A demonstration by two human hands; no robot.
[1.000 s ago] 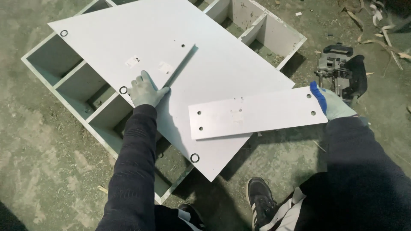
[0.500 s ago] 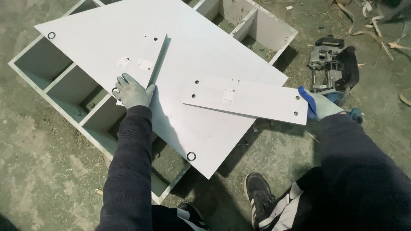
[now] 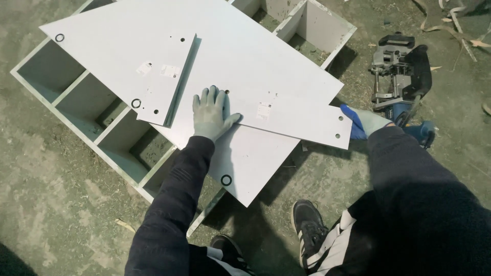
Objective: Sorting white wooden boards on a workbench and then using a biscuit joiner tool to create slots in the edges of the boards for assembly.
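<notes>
Since the earlier frame the left hand has shifted from the short panel to lie flat, fingers spread, on the near end of the long narrow panel, gripping nothing. Both panels lie on the large white board, which covers most of the compartmented cabinet carcass. At the strip's far end the right hand grips its edge, fingers partly hidden; a power tool lies just behind.

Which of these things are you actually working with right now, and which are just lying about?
In hand:
left hand, flat on the large white panel
right hand, at the end of the narrow white board
smaller white board lying on the panel
white shelf carcass underneath

Lying about:
power tool on the floor
wood shavings
</notes>
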